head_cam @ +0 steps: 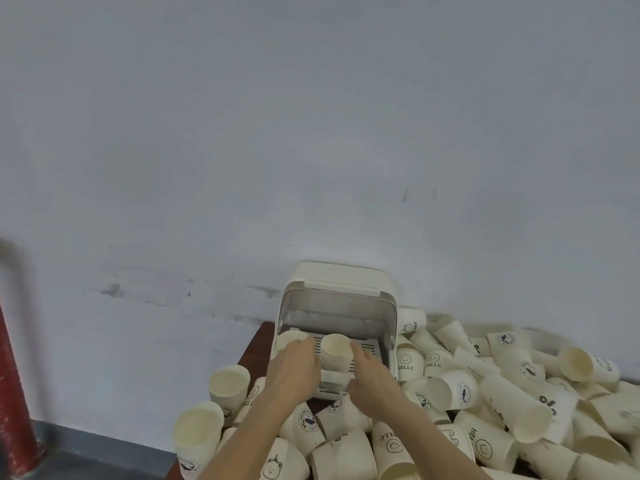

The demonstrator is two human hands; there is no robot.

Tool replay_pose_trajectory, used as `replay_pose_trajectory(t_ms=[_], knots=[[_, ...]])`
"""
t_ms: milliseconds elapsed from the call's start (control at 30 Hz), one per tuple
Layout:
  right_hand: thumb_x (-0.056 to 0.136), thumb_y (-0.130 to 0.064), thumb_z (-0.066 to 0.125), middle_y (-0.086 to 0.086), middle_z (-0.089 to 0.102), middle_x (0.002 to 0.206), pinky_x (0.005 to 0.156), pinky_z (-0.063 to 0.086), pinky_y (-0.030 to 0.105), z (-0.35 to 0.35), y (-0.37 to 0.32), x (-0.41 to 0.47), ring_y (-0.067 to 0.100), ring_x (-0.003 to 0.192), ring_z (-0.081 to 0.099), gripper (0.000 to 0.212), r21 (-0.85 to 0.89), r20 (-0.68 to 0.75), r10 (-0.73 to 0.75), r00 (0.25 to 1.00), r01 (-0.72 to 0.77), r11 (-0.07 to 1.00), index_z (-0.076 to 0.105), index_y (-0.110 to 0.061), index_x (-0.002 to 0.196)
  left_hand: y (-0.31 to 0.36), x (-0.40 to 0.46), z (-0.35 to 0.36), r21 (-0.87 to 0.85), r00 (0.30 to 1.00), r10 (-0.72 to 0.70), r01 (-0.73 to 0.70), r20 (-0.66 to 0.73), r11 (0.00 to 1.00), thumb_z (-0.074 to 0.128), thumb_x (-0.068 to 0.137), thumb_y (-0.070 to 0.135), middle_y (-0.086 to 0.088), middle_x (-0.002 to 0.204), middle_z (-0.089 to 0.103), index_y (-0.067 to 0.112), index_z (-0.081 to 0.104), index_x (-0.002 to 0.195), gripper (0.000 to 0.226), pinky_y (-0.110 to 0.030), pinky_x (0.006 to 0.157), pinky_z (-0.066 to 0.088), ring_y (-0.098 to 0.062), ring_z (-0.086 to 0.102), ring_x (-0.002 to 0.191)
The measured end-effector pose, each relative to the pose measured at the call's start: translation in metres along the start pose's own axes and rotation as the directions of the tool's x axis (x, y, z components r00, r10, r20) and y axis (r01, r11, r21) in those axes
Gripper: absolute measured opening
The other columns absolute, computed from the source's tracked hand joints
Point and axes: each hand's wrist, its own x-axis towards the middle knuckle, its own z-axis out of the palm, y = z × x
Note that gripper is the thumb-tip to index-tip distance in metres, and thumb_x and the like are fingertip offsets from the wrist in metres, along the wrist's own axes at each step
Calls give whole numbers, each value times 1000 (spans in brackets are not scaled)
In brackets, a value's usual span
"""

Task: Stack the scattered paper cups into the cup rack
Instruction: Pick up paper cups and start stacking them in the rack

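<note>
A cream cup rack with a raised clear lid stands on the table against the wall. Two upright paper cups sit on its slatted tray. My left hand holds the left cup at the tray's left side. My right hand touches the side of the middle cup with its fingers around it. Many cream paper cups with printed faces and "HELLO" lie scattered around the rack, most on their sides.
The dark red-brown table ends just left of the rack. Two upright cups stand near that left edge. A red pipe runs down the far left. A grey-white wall fills the background.
</note>
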Motion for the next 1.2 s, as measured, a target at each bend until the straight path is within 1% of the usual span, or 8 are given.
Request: replay_pose_trajectory(t_ms=[200,300,400,533,633,833,1067,1200], knots=[[83,-5,44,6,53,116,78,45,31,-30,9,-32,20,95,50,40,37,-119,-13,993,17,999,43,-14,122,43,-21,4,-66,991,129,-130,-16,989,38,98,26,-3,122,62,20,54,126,32,-37,86,46,-24,58,109],[85,-6,43,5,53,117,78,46,35,-45,21,-49,22,100,52,44,46,-158,39,987,-32,998,42,-16,127,67,-29,8,-83,982,188,-189,-23,978,38,98,27,-1,117,64,21,56,122,30,-36,83,48,-22,59,106],[87,-7,43,5,54,111,76,44,35,-57,35,-66,21,92,51,43,44,-190,85,978,-78,996,41,-14,129,88,-38,14,-103,968,249,-249,-16,963,39,98,26,0,114,65,19,58,118,28,-38,84,49,-19,60,102],[89,-10,42,6,55,111,80,42,34,-65,55,-88,24,100,52,43,61,-216,119,969,-108,992,40,-13,132,112,-50,23,-152,950,313,-311,-11,938,40,99,28,2,115,67,24,54,129,34,-32,82,49,-16,62,101],[90,-10,41,6,56,111,75,36,31,-70,68,-101,24,103,51,42,46,-239,139,961,-132,990,39,-13,132,124,-57,30,-169,945,328,-321,14,932,41,98,31,2,109,68,27,53,129,34,-34,82,50,-16,62,99],[86,-12,42,4,60,98,83,47,39,-79,91,-118,25,98,55,44,113,-271,220,937,-196,974,43,-13,130,141,-65,42,-183,919,391,-376,54,908,41,98,31,2,106,68,29,54,129,34,-35,83,49,-18,60,101],[88,-10,43,7,62,107,91,44,37,-98,125,-139,26,107,55,48,98,-333,272,903,-253,962,42,-11,135,166,-68,54,-180,885,449,-425,125,887,40,97,31,1,103,67,28,55,128,34,-37,84,49,-17,61,96],[85,-5,42,12,64,110,84,47,38,-114,149,-144,30,105,57,49,96,-341,379,860,-369,924,45,-10,134,181,-75,62,-189,872,461,-431,166,883,39,96,33,0,103,62,32,53,127,34,-36,83,49,-17,61,93]])
